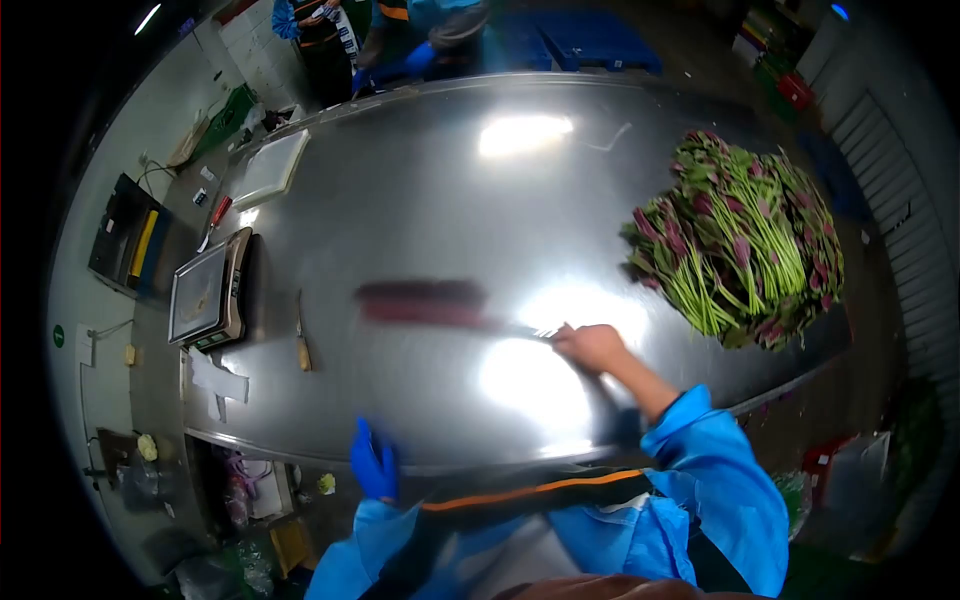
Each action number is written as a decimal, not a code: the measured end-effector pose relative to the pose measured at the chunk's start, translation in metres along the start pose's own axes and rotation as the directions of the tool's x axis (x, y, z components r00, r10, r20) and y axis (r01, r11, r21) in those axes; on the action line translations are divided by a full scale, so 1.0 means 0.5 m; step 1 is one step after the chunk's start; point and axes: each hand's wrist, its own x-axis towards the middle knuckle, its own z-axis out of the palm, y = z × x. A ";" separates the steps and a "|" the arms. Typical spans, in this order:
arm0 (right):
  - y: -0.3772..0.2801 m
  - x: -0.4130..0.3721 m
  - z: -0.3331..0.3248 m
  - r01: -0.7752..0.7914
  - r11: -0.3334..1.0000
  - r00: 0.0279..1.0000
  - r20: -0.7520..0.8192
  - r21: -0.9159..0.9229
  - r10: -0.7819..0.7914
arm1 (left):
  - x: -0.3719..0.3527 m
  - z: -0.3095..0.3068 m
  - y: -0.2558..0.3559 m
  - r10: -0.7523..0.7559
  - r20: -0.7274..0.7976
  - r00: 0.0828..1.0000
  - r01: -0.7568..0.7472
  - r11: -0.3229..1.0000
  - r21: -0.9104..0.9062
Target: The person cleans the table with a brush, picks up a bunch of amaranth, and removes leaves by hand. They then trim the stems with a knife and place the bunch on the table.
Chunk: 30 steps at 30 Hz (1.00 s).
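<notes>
My bare right hand [590,348] is closed around the thin handle of a long brush [430,303]. The brush's dark red head is smeared by motion and stretches leftward over the metal table [400,190]. Near the table's front edge, my left hand [373,460] wears a blue glove; its fingers point up and it holds nothing that I can see. A small knife [303,345] with a wooden handle lies left of the brush head. To the right rests a big heap of leafy greens [745,240] with green stems and purple-red leaves.
A weighing scale [208,292] stands at the table's left, with a red-handled knife [216,219] behind it. Clear plastic sheets [271,168] lie at the far left. A torn white piece [219,378] is by the near left corner. Co-workers [420,35] stand beyond the far edge.
</notes>
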 end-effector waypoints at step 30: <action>0.533 0.533 -0.363 -0.604 0.788 0.672 -0.455 0.121 0.585 | 0.027 0.066 -0.006 -0.228 0.148 0.962 0.214 0.971 0.108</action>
